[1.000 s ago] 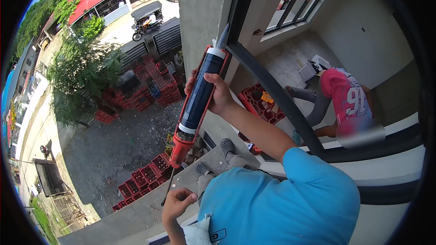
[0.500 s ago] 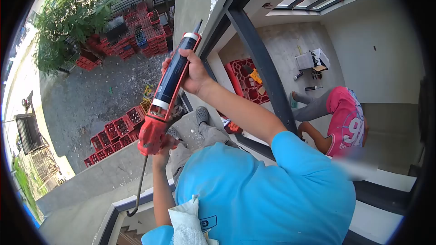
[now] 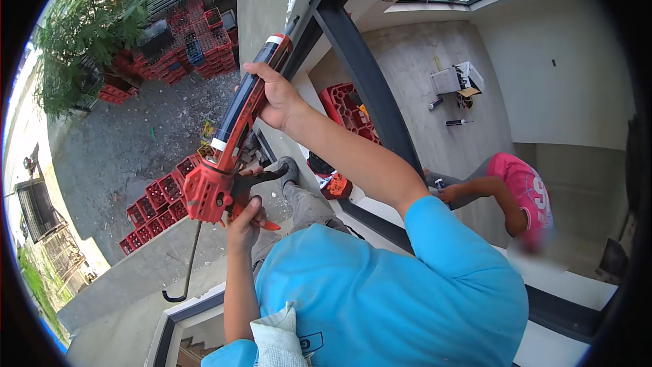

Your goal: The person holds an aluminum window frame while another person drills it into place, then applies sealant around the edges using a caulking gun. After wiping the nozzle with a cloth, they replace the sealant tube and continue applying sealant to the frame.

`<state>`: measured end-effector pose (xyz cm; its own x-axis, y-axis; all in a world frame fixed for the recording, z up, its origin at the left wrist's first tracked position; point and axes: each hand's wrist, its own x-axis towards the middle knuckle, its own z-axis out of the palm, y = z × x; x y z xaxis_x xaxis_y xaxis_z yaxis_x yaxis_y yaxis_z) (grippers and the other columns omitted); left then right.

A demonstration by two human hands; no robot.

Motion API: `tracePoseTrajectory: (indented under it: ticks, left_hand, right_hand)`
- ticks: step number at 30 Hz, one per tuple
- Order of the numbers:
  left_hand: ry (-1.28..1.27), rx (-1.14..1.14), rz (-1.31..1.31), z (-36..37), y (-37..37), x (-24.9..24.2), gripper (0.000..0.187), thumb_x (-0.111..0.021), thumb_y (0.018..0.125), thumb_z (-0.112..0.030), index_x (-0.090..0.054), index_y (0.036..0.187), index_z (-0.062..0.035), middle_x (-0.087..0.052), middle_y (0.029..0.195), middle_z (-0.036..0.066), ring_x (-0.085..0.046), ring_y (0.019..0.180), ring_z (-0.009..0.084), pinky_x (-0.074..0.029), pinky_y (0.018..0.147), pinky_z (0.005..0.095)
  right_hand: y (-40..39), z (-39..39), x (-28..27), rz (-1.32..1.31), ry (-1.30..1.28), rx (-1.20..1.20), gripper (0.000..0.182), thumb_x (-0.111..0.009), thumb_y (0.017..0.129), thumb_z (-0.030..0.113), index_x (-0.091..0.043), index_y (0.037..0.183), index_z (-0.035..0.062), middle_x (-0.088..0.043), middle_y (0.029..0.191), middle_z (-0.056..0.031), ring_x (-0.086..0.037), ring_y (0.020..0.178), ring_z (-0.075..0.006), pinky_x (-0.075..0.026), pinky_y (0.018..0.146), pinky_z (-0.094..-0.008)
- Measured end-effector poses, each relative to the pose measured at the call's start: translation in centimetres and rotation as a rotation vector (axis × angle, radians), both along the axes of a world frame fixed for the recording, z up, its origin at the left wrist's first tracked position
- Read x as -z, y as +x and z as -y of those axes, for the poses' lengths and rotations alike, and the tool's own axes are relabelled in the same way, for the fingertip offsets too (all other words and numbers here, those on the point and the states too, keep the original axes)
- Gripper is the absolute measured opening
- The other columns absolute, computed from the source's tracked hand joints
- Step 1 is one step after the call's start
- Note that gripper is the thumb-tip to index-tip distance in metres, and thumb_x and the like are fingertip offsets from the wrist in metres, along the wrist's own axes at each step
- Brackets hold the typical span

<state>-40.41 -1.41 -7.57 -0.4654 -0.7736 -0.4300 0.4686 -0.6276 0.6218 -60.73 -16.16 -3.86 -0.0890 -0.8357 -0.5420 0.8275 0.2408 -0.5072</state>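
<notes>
Caulking gun [image 3: 234,141] — red frame, dark tube

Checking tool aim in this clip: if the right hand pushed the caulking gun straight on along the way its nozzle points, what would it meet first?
Probably the dark window frame where it joins the wall; the caulking gun nozzle already sits there, though depth is unclear.

Left side: open air beside your caulking gun [image 3: 239,119].
Right side: dark window frame [image 3: 363,78] blocks you.
</notes>
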Motion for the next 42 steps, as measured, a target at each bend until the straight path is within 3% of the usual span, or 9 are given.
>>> tracePoseTrajectory:
  ticks: [4, 14, 23, 32, 33, 36, 37, 39, 42]
  left_hand:
    - [-0.074, -0.077, -0.073, 0.4, -2.7, -0.2, 0.060, -0.066, 0.077, -0.010, -0.042, 0.132, -0.0003, -0.051, 0.130, 0.016, -0.055, 0.080, 0.0114, -0.048, 0.068, 0.0265]
    - [-0.018, -0.100, -0.298, 0.6, -5.2, 1.6, 0.064, -0.066, 0.073, -0.007, -0.044, 0.133, -0.0052, -0.047, 0.138, 0.014, -0.040, 0.133, 0.0265, -0.030, 0.111, 0.0434]
    - [-0.067, -0.053, -0.292, 1.5, -4.5, 2.5, 0.068, -0.068, 0.070, -0.002, -0.041, 0.133, -0.0033, -0.048, 0.136, 0.017, -0.041, 0.133, 0.0297, -0.029, 0.113, 0.0455]
    - [-0.406, 0.019, -0.172, 3.8, -2.2, 3.6, 0.065, -0.062, 0.074, 0.005, -0.041, 0.134, -0.0017, -0.048, 0.135, 0.018, -0.037, 0.135, 0.0313, -0.025, 0.114, 0.0466]
    - [-0.526, 0.051, -0.049, 3.8, -1.5, 5.2, 0.065, -0.062, 0.076, 0.006, -0.041, 0.136, -0.0032, -0.047, 0.137, 0.018, -0.054, 0.117, 0.0258, -0.043, 0.101, 0.0417]
    - [-0.306, 0.280, 0.312, 4.8, 0.9, 3.9, 0.054, -0.067, 0.076, 0.001, -0.048, 0.127, -0.0047, -0.060, 0.113, 0.010, -0.061, 0.079, 0.0158, -0.054, 0.073, 0.0347]
    - [-0.251, 0.253, 0.434, 3.9, 1.2, 5.6, 0.032, -0.073, 0.076, -0.007, -0.058, 0.103, -0.0063, -0.058, 0.079, 0.000, -0.045, 0.054, 0.0098, -0.043, 0.048, 0.0287]
    - [-0.533, 0.200, 0.514, 4.5, 1.8, 7.3, 0.024, -0.075, 0.074, -0.010, -0.056, 0.090, -0.0074, -0.050, 0.068, -0.002, -0.043, 0.053, 0.0096, -0.038, 0.047, 0.0281]
    - [-0.515, 0.163, 0.539, 4.6, 2.0, 7.3, 0.022, -0.076, 0.073, -0.012, -0.055, 0.078, -0.0091, -0.048, 0.064, -0.003, -0.042, 0.054, 0.0094, -0.031, 0.048, 0.0277]
  right_hand:
    - [-1.1, 0.4, 0.8, -0.053, 0.012, -0.006, 0.037, -0.073, 0.079, 0.025, -0.049, 0.101, 0.0079, -0.055, 0.086, -0.0079, -0.060, 0.084, -0.0240, -0.051, 0.080, -0.0445]
    - [-3.2, 1.4, 2.2, -0.127, 0.035, -0.013, 0.024, -0.071, 0.079, 0.018, -0.053, 0.093, 0.0097, -0.055, 0.085, -0.0039, -0.059, 0.078, -0.0206, -0.052, 0.073, -0.0424]
    - [-3.4, 1.1, 1.6, -0.111, -0.001, -0.046, 0.030, -0.070, 0.080, 0.023, -0.050, 0.096, 0.0080, -0.056, 0.083, -0.0075, -0.061, 0.080, -0.0238, -0.052, 0.079, -0.0435]
    - [-3.2, 0.9, 1.8, 0.046, -0.151, -0.024, 0.038, -0.070, 0.079, 0.024, -0.047, 0.104, 0.0066, -0.058, 0.089, -0.0106, -0.061, 0.086, -0.0255, -0.051, 0.085, -0.0445]
    - [-3.0, 0.9, 1.8, 0.076, -0.176, -0.015, 0.039, -0.070, 0.079, 0.024, -0.047, 0.105, 0.0066, -0.058, 0.089, -0.0107, -0.061, 0.087, -0.0256, -0.050, 0.087, -0.0449]
    - [-2.4, 1.0, 1.6, 0.141, -0.225, 0.007, 0.041, -0.071, 0.079, 0.025, -0.047, 0.107, 0.0072, -0.059, 0.089, -0.0110, -0.061, 0.089, -0.0257, -0.050, 0.090, -0.0456]
    - [-2.3, 1.0, 1.7, 0.157, -0.230, 0.013, 0.042, -0.071, 0.079, 0.026, -0.047, 0.108, 0.0078, -0.059, 0.091, -0.0111, -0.061, 0.090, -0.0261, -0.050, 0.090, -0.0459]
    - [-2.1, 1.2, 1.8, 0.183, -0.276, 0.013, 0.043, -0.071, 0.079, 0.027, -0.047, 0.109, 0.0078, -0.059, 0.091, -0.0108, -0.061, 0.091, -0.0262, -0.050, 0.090, -0.0461]
    - [-1.9, 1.4, 2.5, 0.212, -0.332, 0.016, 0.043, -0.072, 0.079, 0.028, -0.047, 0.109, 0.0084, -0.058, 0.094, -0.0105, -0.061, 0.092, -0.0260, -0.049, 0.092, -0.0453]
